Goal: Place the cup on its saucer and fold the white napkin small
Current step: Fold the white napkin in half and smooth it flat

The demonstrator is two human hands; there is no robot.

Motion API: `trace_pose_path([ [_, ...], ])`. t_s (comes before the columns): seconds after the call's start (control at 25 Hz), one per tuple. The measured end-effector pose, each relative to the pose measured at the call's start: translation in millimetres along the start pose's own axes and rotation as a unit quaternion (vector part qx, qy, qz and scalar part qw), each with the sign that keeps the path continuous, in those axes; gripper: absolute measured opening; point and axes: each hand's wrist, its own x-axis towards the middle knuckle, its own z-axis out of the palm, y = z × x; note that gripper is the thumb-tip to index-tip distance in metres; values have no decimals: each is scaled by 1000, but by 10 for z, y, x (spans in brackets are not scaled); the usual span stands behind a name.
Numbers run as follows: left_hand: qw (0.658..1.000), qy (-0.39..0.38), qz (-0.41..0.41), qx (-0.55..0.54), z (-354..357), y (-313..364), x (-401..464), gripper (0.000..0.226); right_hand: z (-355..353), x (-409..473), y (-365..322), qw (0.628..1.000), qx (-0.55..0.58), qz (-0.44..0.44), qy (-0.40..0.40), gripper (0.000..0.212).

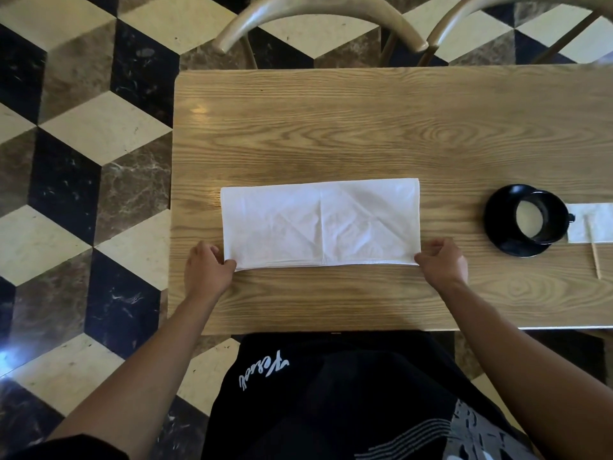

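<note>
The white napkin [320, 224] lies flat on the wooden table [365, 127], at the middle of the near half, already doubled into a long band that runs from 9 o'clock to 3 o'clock. Stacked layers show along its near edge, and old creases cross its face in diagonals, with one straight crease down the centre.

The left hand [207, 268] sits at the band's near corner toward 8 o'clock, fingers curled and pinching that corner. The right hand [442, 262] mirrors it at the near corner toward 4 o'clock, also closed in a pinch on the cloth edge.

The cup [539, 217], black outside and pale inside, stands well apart from the napkin toward 3 o'clock, and it already rests on its black saucer [501, 234]. That half of the task looks done. Just beyond it at 3 o'clock lies a smaller paper napkin [593, 227] with a thin wooden stick [593, 250] across it.

The napkin looks light, soft and limp, so it will sag if lifted by one point and its layers may slide apart. The corners are the sensible hold, both layers pinched together, kept taut between the two hands. The centre crease offers a ready line for the next fold, one end carried over onto the other. The cup looks breakable, yet it is far enough away not to be at risk.
</note>
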Motion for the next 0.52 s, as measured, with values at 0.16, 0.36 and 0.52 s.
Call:
trace_pose_path([
  [0.16, 986, 112, 107, 57, 62, 129, 43, 48, 336, -177, -334, 979, -68, -173, 86, 36],
  [0.36, 926, 120, 335, 124, 352, 344, 378, 65, 1433, -598, -1152, 871, -115, -476, 35, 46],
  [0.52, 903, 123, 391, 126, 490, 232, 637, 60, 2128, -799, -1607, 808, -166, -565, 0, 51],
])
